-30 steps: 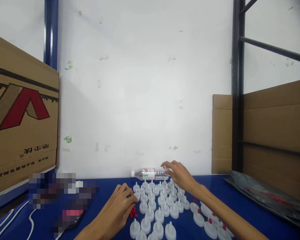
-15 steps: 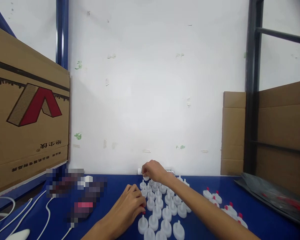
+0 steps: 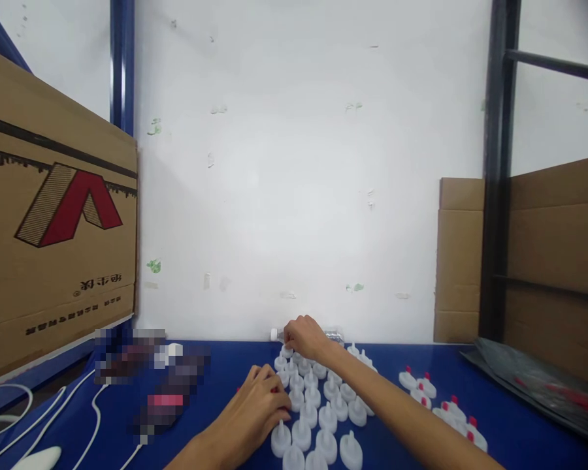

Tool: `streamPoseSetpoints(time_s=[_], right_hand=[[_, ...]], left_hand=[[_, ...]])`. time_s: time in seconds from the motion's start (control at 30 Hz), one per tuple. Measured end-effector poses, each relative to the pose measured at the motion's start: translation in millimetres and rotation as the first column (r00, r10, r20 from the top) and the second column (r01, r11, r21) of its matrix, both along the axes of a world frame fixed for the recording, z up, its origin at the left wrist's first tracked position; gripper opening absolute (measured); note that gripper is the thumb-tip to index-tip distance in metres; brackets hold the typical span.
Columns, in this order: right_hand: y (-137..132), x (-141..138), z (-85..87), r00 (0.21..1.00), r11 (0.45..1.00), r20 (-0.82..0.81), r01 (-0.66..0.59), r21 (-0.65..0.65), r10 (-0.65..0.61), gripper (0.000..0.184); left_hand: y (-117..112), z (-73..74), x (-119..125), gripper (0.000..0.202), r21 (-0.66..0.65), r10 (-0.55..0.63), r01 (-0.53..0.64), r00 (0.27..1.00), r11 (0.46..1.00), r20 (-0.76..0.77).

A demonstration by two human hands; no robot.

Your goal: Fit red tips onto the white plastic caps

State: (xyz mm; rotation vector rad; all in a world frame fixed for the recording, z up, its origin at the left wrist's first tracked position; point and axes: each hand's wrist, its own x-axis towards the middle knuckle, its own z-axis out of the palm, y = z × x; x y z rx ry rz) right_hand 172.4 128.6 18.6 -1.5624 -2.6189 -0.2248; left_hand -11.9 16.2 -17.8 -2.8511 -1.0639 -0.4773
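Observation:
Several white nozzle caps (image 3: 318,418) stand in rows on the blue table (image 3: 215,372). My right hand (image 3: 304,336) reaches to the far left end of the rows, beside a lying clear water bottle (image 3: 337,337). Its fingers are pinched together over a cap, and what they hold is hidden. My left hand (image 3: 259,408) rests on the table left of the caps, fingers curled, with small red tips (image 3: 274,390) showing between them. To the right stand more white caps with red tips fitted (image 3: 441,408).
A large cardboard box (image 3: 53,228) leans at the left, with white cables (image 3: 53,418) and a blurred dark object (image 3: 161,398) below it. Flat cardboard (image 3: 543,248) and a dark plastic bag (image 3: 534,385) lie at the right. A white wall closes the back.
My right hand moved from the bottle's right end to the far left of the cap rows and closed its fingers. My left hand curled over the red tips. The view shifted slightly.

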Motion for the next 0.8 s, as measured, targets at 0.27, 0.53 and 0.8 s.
streamPoseSetpoints(time_s=[0.27, 0.53, 0.8], right_hand=[[-11, -2, 5.7, 0.998, 0.997, -0.055, -0.041, 0.07, 0.045, 0.03], [-60, 84, 43.3, 0.987, 0.97, -0.156, 0.018, 0.242, 0.02, 0.031], [-96, 233, 3.2, 0.908, 0.936, -0.322, 0.324, 0.136, -0.267, 0.046]], left_hand=[[0, 1.0, 0, 0.011, 0.007, 0.019, -0.019, 1.0, 1.0, 0.005], [7, -16.0, 2, 0.011, 0.08, 0.016, -0.021, 0.998, 0.997, 0.065], [8, -11.2, -2, 0.014, 0.017, 0.013, -0.014, 0.996, 1.0, 0.091]])
